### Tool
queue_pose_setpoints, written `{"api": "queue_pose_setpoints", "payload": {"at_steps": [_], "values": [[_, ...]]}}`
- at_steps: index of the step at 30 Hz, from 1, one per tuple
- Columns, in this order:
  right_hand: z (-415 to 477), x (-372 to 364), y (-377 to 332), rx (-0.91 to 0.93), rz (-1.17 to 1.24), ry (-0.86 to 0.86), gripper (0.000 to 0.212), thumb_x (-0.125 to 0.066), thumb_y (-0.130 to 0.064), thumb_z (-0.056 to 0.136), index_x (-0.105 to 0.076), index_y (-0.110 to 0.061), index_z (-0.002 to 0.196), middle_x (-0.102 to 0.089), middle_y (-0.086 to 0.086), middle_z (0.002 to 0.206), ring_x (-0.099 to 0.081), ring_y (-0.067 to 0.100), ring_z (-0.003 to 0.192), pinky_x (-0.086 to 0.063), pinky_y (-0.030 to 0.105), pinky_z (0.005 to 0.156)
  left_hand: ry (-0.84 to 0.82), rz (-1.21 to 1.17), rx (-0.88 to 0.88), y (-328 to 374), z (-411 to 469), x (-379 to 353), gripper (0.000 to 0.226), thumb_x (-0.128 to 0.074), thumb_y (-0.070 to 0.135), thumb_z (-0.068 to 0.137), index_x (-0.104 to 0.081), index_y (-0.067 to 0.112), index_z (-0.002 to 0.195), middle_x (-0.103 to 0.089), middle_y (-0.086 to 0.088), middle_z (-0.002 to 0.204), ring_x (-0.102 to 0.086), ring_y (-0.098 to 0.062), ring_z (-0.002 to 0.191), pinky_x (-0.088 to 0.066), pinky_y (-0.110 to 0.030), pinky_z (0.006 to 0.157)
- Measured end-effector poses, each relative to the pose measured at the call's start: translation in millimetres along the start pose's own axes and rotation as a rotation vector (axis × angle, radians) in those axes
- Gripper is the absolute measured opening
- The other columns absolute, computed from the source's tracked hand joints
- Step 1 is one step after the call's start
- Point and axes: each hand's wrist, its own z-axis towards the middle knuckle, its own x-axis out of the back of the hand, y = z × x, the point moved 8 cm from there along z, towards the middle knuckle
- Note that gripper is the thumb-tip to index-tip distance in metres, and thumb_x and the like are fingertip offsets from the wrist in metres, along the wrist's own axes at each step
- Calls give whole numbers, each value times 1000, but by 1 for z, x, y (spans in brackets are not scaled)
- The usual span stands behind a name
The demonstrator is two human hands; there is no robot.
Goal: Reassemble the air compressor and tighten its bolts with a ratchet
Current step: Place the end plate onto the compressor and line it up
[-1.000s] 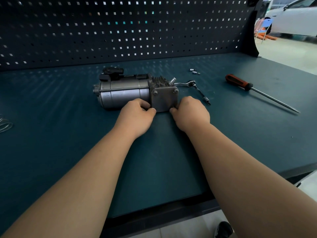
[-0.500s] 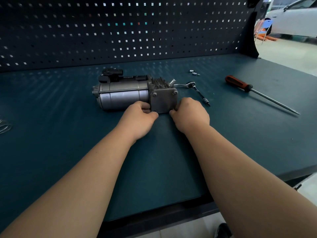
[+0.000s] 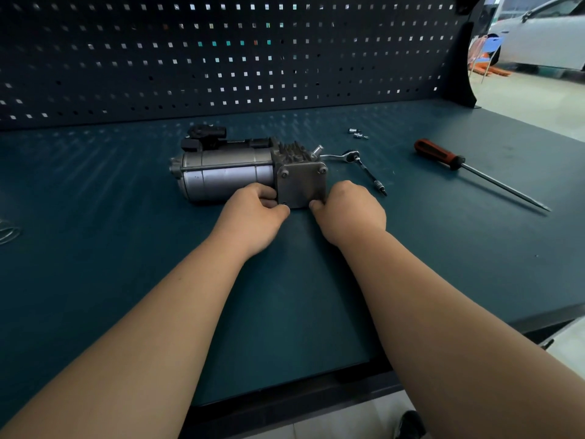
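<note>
The silver air compressor lies on its side on the dark green bench, its square grey cover plate facing me with bolts showing in the two top corners. My left hand pinches at the plate's lower left corner. My right hand pinches at the lower right corner. What the fingertips hold is hidden. The ratchet with its extension lies just right of the compressor, untouched.
A red-handled screwdriver lies at the right. Small loose sockets sit behind the ratchet. A wire clip is at the far left edge. A dark pegboard backs the bench.
Both hands stay at the plate's lower corners with only slight finger shifts. The compressor has not visibly moved on the bench.
</note>
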Motion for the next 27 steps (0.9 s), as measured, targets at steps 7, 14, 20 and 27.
{"api": "queue_pose_setpoints", "payload": {"at_steps": [7, 14, 20, 27], "values": [[1, -3, -2, 51, 9, -9, 36, -52, -33, 93, -37, -18, 65, -41, -2, 64, -48, 28, 70, -33, 31, 62, 331, 1068, -348, 46, 10, 42, 77, -75, 50, 73, -38, 24, 136, -33, -6, 135, -42, -30, 113, -38, -35, 60], [5, -2, -3, 111, 31, 9, 32, -50, -32, 91, -35, -18, 66, -40, -3, 64, -43, 24, 61, -30, 31, 57, 131, 1417, -363, 49, 51, 23, 87, -70, 67, 65, -38, 15, 127, -46, -5, 126, -38, -24, 119, -34, -33, 61], [5, 3, 3, 132, 64, -6, 22, -52, -34, 89, -47, -16, 77, -44, -3, 68, -49, 26, 68, -31, 30, 56, 42, 1396, -481, 56, 51, 30, 84, -66, 75, 59, -47, 18, 118, -51, 3, 115, -43, -18, 111, -35, -30, 63], [7, 12, -14, 284, -58, -3, 24, -52, -36, 87, -44, -20, 70, -45, -4, 65, -47, 25, 65, -28, 29, 61, 4, 1383, -516, 54, 50, 42, 84, -62, 79, 55, -50, 22, 115, -51, 8, 110, -43, -14, 106, -32, -28, 63]]}}
